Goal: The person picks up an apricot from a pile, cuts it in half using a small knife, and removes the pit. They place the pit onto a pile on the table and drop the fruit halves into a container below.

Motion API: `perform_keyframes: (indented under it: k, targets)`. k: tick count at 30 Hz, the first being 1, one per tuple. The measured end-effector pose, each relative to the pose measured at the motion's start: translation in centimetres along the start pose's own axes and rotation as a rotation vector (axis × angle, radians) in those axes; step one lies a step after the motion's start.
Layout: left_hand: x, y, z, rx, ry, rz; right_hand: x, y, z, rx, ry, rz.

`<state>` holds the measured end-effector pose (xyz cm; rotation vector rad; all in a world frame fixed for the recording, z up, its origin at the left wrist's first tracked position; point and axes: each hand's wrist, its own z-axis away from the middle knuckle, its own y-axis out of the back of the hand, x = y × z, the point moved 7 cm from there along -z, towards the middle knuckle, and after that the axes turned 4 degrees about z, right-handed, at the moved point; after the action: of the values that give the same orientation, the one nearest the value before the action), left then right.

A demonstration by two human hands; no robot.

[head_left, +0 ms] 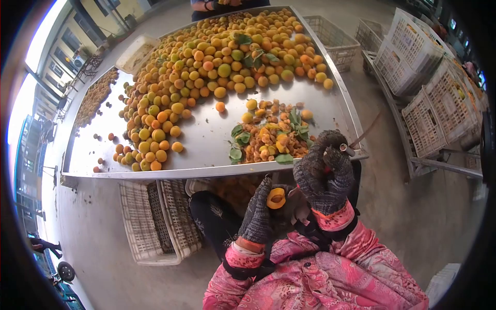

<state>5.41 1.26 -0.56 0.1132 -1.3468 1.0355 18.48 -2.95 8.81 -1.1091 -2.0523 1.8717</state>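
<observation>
My left hand (258, 213), in a dark knitted glove, is below the table's front edge, with a halved apricot (276, 198) at its fingers, the cut side showing a hollow. Up and to the right, my right hand (326, 173), gloved too, is closed around a tool with a round metal end (347, 149) and a thin curved blade pointing up right. Something reddish shows between its fingers. Just beyond the hands lies a pile of apricot scraps and leaves (271, 137) on the metal table (201, 126).
Whole apricots (227, 57) are heaped over the table. A plastic crate (147, 219) stands under its front edge at left. More crates (413, 57) are stacked on a rack at right. Another person (227, 4) stands at the far side.
</observation>
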Motion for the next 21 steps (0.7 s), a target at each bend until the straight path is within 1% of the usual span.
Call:
perform_keyframes:
  k: [1,3,4,7,9,10,11,12,13,14,16,18,19,20,21]
  targets:
    - [0.3,-0.9,0.2,-0.001,0.01,0.002,0.1,0.2,0.1,0.01,0.001,0.002]
    - [0.8,-2.1,0.8,0.207,0.149,0.296,0.2,0.6,0.2,0.063,0.024,0.044]
    - [0.6,-2.1,0.8,0.208,0.151,0.296,0.2,0.8,0.5,0.118,0.039,0.056]
    - [-0.6,-1.3,0.7,0.177,0.178,0.215,0.4,0.9,0.4,0.097,0.04,0.106]
    - [-0.2,-2.0,0.5,-0.049,0.051,0.146,0.5,1.4,0.6,0.12,0.03,0.121]
    - [0.3,-2.4,0.5,-0.048,0.05,0.145,0.6,1.7,0.8,0.14,0.021,0.136]
    - [0.2,-2.8,0.6,0.0,0.189,0.289,0.9,1.8,0.9,0.138,0.021,0.135]
    - [-0.2,-3.1,0.7,0.046,0.328,0.433,0.8,1.9,1.1,0.165,0.054,0.199]
    - [-0.3,-3.2,0.7,0.046,0.327,0.434,0.7,2.1,1.4,0.193,0.086,0.263]
    - [-0.4,-3.1,0.7,0.076,0.308,0.444,0.8,2.1,1.7,0.193,0.086,0.263]
    - [-1.3,-2.9,0.5,0.107,0.29,0.454,0.7,2.2,2.2,0.247,0.064,0.449]
    - [-1.6,-1.2,-0.3,0.17,0.045,0.16,1.0,1.9,2.4,0.267,0.088,0.455]
    - [-1.3,-1.4,-0.2,0.169,0.045,0.162,0.9,1.9,2.5,0.289,0.113,0.46]
    - [-1.4,-1.7,0.0,0.198,0.148,0.323,0.9,2.2,2.5,0.29,0.112,0.462]
    - [-1.9,-1.9,0.3,0.227,0.251,0.483,0.7,2.6,2.4,0.311,0.12,0.617]
